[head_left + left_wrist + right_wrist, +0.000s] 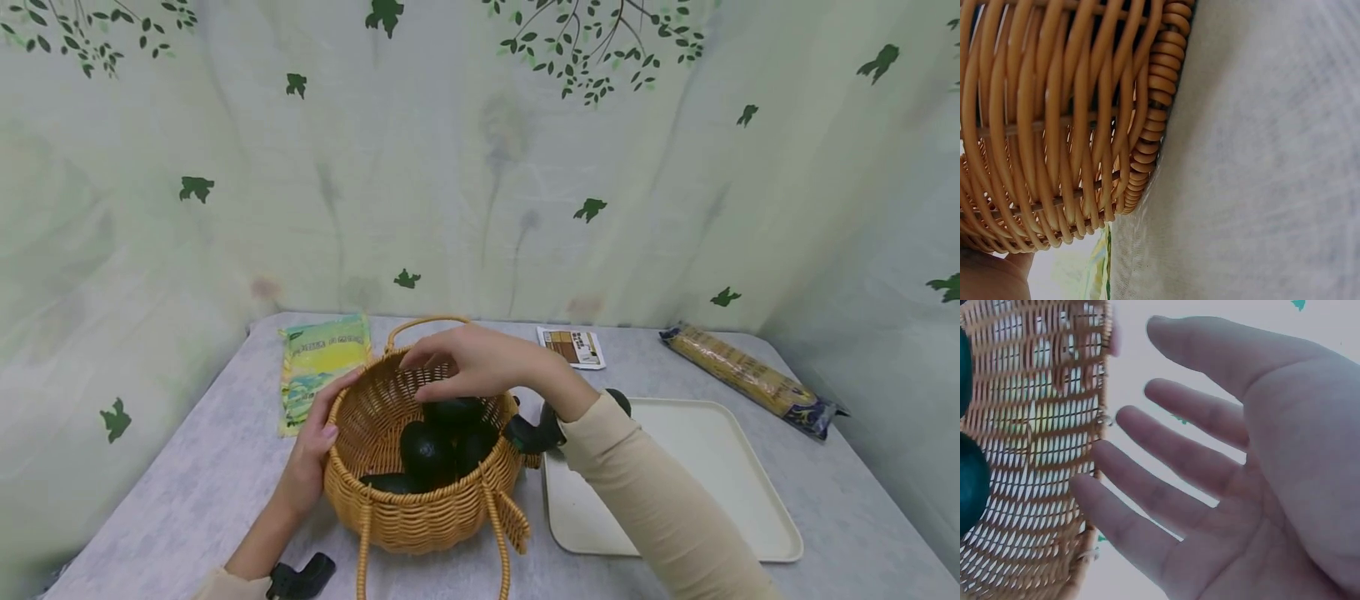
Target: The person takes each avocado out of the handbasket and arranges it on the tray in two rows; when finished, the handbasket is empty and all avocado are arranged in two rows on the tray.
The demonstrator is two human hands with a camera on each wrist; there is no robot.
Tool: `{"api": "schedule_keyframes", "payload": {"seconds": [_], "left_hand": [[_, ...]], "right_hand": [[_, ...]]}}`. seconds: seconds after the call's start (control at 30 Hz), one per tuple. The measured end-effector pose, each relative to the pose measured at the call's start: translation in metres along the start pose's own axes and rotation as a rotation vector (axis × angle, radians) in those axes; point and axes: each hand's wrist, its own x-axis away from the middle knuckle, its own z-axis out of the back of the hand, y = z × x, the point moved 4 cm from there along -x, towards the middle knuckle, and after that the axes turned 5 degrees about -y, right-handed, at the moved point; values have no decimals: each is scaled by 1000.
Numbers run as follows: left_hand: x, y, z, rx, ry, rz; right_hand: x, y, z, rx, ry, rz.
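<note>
A round wicker basket stands on the table, with several dark green, glossy, avocado-like fruits inside it. My left hand holds the basket's left side at the rim, its fingers along the outside of the wall. In the left wrist view, the woven wall fills the upper left and only a bit of that hand shows. Over the basket's opening, my right hand hovers above the fruits with nothing in it. Its fingers are spread and loosely bent in the right wrist view, near the rim.
A cream tray lies right of the basket, partly under my right forearm. Behind the basket are a yellow-green packet at left and a small brown-and-white packet. A long pack of what looks like pasta lies at the back right.
</note>
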Motion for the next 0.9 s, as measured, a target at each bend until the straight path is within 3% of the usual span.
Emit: {"api": "schedule_keyframes", "payload": {"seconds": [0.33, 0.6, 0.9], "left_hand": [[1, 1, 0, 0, -3, -9], [2, 0, 1, 12, -2, -12], [2, 1, 2, -6, -1, -3]], "right_hand": [[-14, 1, 2, -150, -177, 7], [-27, 8, -4, -136, -145, 33], [-41, 19, -26, -218, -151, 56]]}}
